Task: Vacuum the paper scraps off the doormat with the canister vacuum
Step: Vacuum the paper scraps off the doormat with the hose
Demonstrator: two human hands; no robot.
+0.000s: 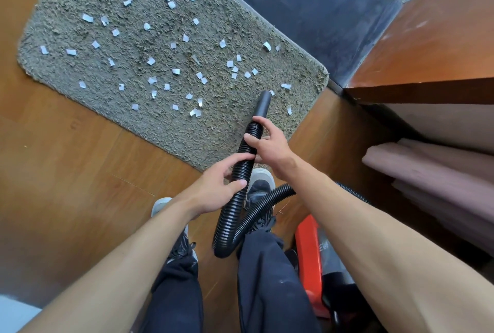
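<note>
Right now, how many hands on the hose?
2. Left hand grips the hose midway; right hand holds it farther along, just behind the nozzle.

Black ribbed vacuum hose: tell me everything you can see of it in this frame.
The black ribbed plastic vacuum hose ends in a smooth round black nozzle tube whose mouth points down at the shaggy grey doormat, near white paper scraps; contact with the pile cannot be told. The left hand grips the corrugated part lower down; the right hand holds it just behind the nozzle. Below the hands it loops down before the person's legs, then curves right behind the right forearm, near the red canister vacuum.
</note>
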